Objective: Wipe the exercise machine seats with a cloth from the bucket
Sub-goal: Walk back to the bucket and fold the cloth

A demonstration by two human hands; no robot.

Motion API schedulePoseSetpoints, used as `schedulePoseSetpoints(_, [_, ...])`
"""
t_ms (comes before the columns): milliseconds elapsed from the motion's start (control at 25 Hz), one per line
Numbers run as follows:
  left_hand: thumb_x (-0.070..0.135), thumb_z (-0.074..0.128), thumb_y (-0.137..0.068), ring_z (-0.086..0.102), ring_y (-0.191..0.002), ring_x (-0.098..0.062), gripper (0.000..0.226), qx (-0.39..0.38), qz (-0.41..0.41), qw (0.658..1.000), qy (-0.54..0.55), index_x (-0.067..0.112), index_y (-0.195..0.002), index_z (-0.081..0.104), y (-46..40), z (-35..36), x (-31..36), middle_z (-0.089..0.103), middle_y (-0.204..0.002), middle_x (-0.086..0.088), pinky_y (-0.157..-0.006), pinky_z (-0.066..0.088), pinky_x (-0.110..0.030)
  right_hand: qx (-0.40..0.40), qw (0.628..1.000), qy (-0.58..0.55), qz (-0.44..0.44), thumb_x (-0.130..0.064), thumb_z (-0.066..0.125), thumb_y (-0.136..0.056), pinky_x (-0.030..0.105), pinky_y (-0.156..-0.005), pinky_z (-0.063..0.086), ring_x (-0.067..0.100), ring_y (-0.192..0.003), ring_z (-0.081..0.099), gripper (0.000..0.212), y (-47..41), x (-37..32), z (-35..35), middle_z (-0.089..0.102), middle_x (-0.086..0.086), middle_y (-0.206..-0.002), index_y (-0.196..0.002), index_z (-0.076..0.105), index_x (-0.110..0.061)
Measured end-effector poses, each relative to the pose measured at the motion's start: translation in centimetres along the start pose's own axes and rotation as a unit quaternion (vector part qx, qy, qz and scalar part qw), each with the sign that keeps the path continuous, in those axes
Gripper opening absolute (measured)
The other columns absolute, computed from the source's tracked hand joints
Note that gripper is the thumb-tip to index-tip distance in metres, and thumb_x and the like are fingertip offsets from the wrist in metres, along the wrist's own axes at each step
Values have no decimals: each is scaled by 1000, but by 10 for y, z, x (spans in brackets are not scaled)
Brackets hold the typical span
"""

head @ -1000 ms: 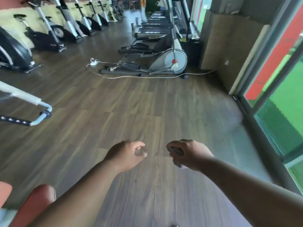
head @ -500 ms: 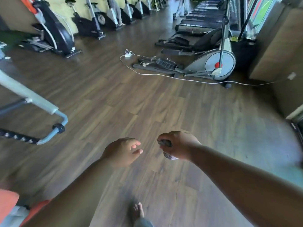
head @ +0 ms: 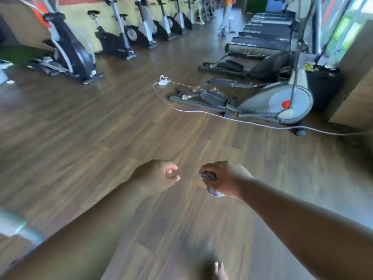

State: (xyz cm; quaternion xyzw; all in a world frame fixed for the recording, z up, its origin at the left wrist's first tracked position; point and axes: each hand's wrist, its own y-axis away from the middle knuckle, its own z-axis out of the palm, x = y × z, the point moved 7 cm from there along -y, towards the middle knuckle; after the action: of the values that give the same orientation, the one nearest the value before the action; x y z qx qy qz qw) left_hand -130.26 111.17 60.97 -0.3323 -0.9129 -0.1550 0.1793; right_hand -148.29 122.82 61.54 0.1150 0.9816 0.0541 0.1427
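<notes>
My right hand grips a small bunched grey cloth; a bit of it pokes out below the fist and a dark fold shows between the fingers. My left hand hangs beside it, a short gap away, fingers loosely curled and holding nothing. Both hands hover over the wooden floor. Exercise bikes with black seats stand in a row along the far left wall. No bucket is in view.
An elliptical trainer stands at the right with a white cable and power strip trailing across the floor. Treadmills line the far right. A pale machine frame sits at the lower left. My bare foot shows at the bottom.
The view has swung left, away from the window, bringing the bike row into sight. The hands keep their pose, right still holding the cloth. The nearby machine frame slid to the lower left edge.
</notes>
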Motion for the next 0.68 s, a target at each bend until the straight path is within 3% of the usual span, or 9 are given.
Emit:
schedulePoseSetpoints(240, [55,66,-84,64,-102,-7,37,65,-107,992,22,39,-117,65,-103,-58,-61,68,-109,17,-87,48,-25,-25,993,-2,-111,-54,56,-87,33,-79,54,19,-98,63,30,-192,-16,-28,67,-11,-106,-114,59,-41])
schedulePoseSetpoints(440, [51,59,-91,61,-112,-13,40,69,-173,982,12,34,-128,62,-150,-107,-155,65,-123,10,-97,48,-33,-42,981,-16,-190,-52,59,-87,26,-70,43,14,-94,61,27,-325,-98,-32,65,-15,-101,-113,61,-44])
schedulePoseSetpoints(680, [51,60,-90,60,-114,-10,41,72,-184,980,9,36,-129,61,-228,-193,-290,64,-126,12,-99,47,-33,-55,976,-64,-200,-52,62,-86,25,-77,48,12,-94,63,30,-465,-194,-22,67,-14,-103,-114,63,-44])
